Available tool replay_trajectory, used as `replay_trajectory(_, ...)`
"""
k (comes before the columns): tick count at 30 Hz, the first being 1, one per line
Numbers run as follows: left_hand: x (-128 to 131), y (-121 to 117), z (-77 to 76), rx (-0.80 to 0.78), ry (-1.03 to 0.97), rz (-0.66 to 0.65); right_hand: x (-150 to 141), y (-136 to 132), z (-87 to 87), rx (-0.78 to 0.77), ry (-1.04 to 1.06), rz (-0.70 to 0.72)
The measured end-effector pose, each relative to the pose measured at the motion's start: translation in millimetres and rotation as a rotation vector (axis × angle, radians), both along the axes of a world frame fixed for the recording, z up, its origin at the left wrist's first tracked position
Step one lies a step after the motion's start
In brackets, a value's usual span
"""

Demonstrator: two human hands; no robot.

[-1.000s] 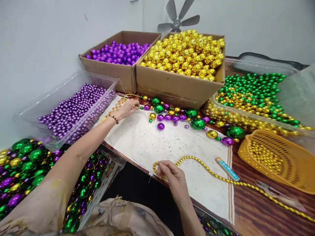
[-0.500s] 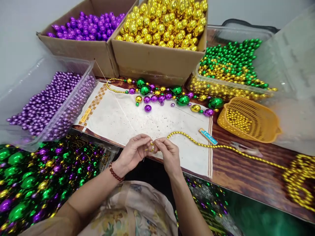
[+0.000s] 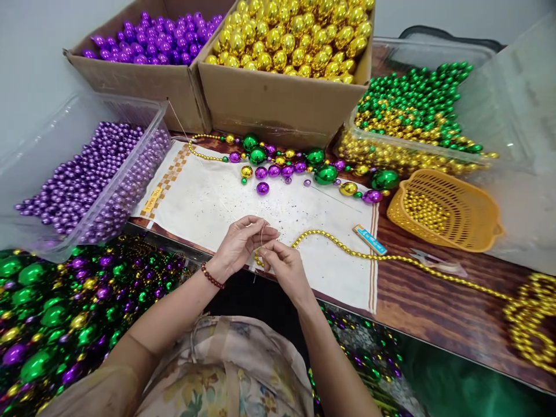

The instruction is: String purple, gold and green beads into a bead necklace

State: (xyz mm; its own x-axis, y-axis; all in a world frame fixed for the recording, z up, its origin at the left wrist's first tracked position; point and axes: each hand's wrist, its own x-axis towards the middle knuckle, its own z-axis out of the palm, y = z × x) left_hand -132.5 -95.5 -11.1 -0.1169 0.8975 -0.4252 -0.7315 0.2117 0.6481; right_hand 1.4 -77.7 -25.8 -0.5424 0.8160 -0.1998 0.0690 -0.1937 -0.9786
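My left hand (image 3: pixel 238 248) is raised over the front edge of the white cloth (image 3: pixel 195 202), its thumb and forefinger pinched on a thin pale thread (image 3: pixel 262 233). Close beside it, my right hand (image 3: pixel 284 267) is closed on the end of a gold bead string (image 3: pixel 324 234); a few of its beads show below the fingers. From there the string curves right across the cloth and onto the table. Part of the thread is hidden by the fingers. Behind both hands lies a strand of green, purple and gold beads (image 3: pixel 325 174).
Boxes of purple balls (image 3: pixel 147 43) and gold balls (image 3: pixel 278 43) stand at the back. Clear bins hold purple beads (image 3: pixel 99 179) and green-gold beads (image 3: pixel 412 110). An orange basket (image 3: pixel 473 214), a blue packet (image 3: pixel 369 239), snips (image 3: pixel 434 262) and coiled gold beads (image 3: pixel 532 318) are at right.
My left hand has risen a little and my right hand has dropped slightly, so they are farther apart. A curve of thread now shows between them. The view has shifted slightly.
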Motion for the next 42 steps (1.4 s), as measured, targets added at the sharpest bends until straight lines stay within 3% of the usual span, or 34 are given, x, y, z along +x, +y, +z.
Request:
replay_trajectory(6, -4, 4, 0.0, 0.006, -0.050, 0.002, -2, -2, -3.9, 0.001, -0.040, 0.028)
replay_trajectory(12, -7, 5, 1.7, 0.069, 0.100, -0.022, 5, 1, -2.0, 0.142, -0.051, 0.070)
replay_trajectory(15, -9, 5, 5.5, 0.115, 0.190, -0.069, 15, 9, 0.6, 0.191, -0.037, -0.059)
replay_trajectory(18, -9, 5, 8.3, 0.130, 0.234, -0.162, 23, 16, 3.0, 0.115, 0.046, -0.199)
replay_trajectory(22, -7, 7, 7.9, 0.146, 0.234, -0.258, 18, 19, 2.4, 0.023, 0.210, -0.222)
replay_trajectory(31, -5, 10, 7.5, 0.169, 0.216, -0.332, -4, 8, -11.5, 0.144, 0.347, -0.421)
replay_trajectory(36, -3, 14, 3.6, 0.169, 0.210, -0.341, -8, 10, -10.4, 0.061, 0.400, -0.437)
replay_trajectory(39, -7, 14, 2.1, 0.188, 0.327, -0.334, -1, 20, -7.4, 0.010, 0.392, -0.534)
replay_trajectory(42, -18, 11, 1.6, 0.229, 0.566, -0.352, 13, 30, -6.1, 0.072, 0.334, -0.642)
